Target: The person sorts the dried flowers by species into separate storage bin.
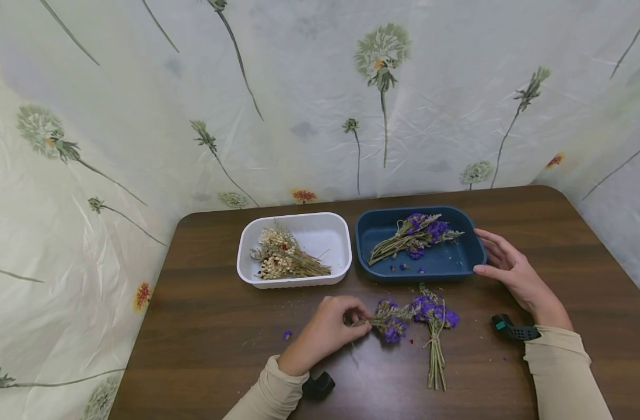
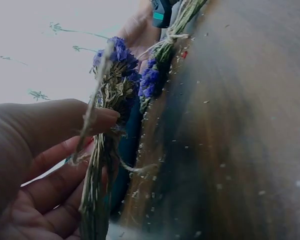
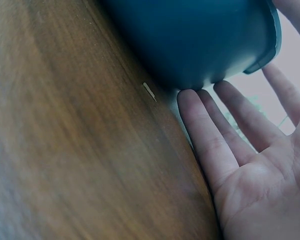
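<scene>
My left hand [image 1: 332,328] pinches the stems of a small bundle of purple dried flowers [image 1: 389,322] on the brown table; in the left wrist view the fingers [image 2: 65,145] curl round the twine-tied bundle [image 2: 112,100]. A second purple bundle [image 1: 433,326] lies just to its right. My right hand [image 1: 500,262] rests with straight fingers against the right end of the blue tray [image 1: 472,256], where the fingertips [image 3: 200,112] touch the tray's wall [image 3: 200,45]. The blue tray holds another purple bunch [image 1: 414,233].
A white tray [image 1: 341,256] with a bunch of pale dried flowers [image 1: 283,256] stands left of the blue one. Loose purple bits [image 1: 287,335] dot the table. A flower-printed plastic sheet [image 1: 320,105] walls the table on three sides.
</scene>
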A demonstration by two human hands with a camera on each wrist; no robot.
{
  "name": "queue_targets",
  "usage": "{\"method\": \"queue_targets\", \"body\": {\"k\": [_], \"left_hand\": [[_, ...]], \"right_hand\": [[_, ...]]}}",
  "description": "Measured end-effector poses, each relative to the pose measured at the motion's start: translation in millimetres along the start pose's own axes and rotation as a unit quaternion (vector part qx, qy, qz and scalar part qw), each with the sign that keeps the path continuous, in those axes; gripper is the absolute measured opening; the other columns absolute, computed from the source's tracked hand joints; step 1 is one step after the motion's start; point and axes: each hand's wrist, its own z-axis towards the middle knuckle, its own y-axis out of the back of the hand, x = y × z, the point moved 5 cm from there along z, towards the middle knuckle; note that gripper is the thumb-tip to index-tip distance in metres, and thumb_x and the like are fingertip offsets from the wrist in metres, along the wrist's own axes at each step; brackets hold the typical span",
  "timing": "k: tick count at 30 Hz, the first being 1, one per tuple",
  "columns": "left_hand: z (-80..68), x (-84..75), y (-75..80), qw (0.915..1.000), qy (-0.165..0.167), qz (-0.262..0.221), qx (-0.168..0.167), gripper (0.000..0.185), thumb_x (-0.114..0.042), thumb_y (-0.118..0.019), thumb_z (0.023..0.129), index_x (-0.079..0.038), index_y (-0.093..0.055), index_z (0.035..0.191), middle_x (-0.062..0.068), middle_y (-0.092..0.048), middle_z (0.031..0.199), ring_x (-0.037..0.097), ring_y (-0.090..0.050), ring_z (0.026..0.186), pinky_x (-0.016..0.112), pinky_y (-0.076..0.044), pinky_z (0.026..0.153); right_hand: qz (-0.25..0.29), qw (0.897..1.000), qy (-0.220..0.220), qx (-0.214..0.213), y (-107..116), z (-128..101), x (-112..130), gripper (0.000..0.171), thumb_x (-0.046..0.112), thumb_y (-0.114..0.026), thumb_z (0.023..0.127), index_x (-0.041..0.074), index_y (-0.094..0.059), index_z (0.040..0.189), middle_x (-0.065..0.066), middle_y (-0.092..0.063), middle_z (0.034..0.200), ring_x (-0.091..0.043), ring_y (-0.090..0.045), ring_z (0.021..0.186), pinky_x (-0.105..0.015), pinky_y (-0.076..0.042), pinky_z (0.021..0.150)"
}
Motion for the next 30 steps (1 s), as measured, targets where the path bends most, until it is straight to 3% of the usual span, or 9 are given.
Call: {"method": "queue_targets", "body": {"k": [11,19,26,30], "left_hand": [[17.1,-14.2,14.6,0.9995,-0.029,-0.006,-0.007,0.010,-0.009,-0.082,0.087,-0.010,-0.078,0.095,0.002,-0.076,0.086,0.008,-0.063,0.076,0.021,-0.054,0.070],[33.7,-24.6,21.1,0.9994,-0.033,0.002,0.004,0.010,-0.011,-0.080,0.089,-0.011,-0.077,0.099,0.001,-0.076,0.090,0.006,-0.061,0.079,0.033,-0.058,0.074],[55.1,-38.3,28.0,0.9989,-0.044,0.004,0.017,0.008,-0.013,-0.079,0.091,-0.012,-0.077,0.098,0.000,-0.075,0.090,0.001,-0.060,0.077,0.023,-0.055,0.073],[69.4,-43.9,32.7,0.9988,-0.045,-0.002,0.019,0.008,-0.013,-0.079,0.092,-0.013,-0.077,0.099,-0.001,-0.075,0.091,0.003,-0.060,0.078,0.026,-0.056,0.076]], "right_hand": [[0.001,1.000,0.000,0.003,0,0,1,0.075,0.000,-0.061,0.101,0.019,-0.027,0.164,-0.003,-0.032,0.165,0.015,-0.040,0.129,-0.003,-0.044,0.096],[-0.002,1.000,-0.006,0.003,0,0,0,0.074,0.001,-0.061,0.101,0.021,-0.027,0.165,-0.003,-0.030,0.166,0.012,-0.039,0.131,-0.003,-0.043,0.095],[0.006,1.000,0.000,0.006,-2,1,2,0.075,-0.002,-0.061,0.101,0.020,-0.027,0.164,-0.001,-0.033,0.164,0.010,-0.040,0.130,-0.004,-0.044,0.094],[0.015,1.000,0.006,0.011,-1,1,3,0.075,-0.003,-0.060,0.101,0.019,-0.027,0.164,0.002,-0.034,0.163,0.011,-0.042,0.129,-0.004,-0.045,0.094]]}}
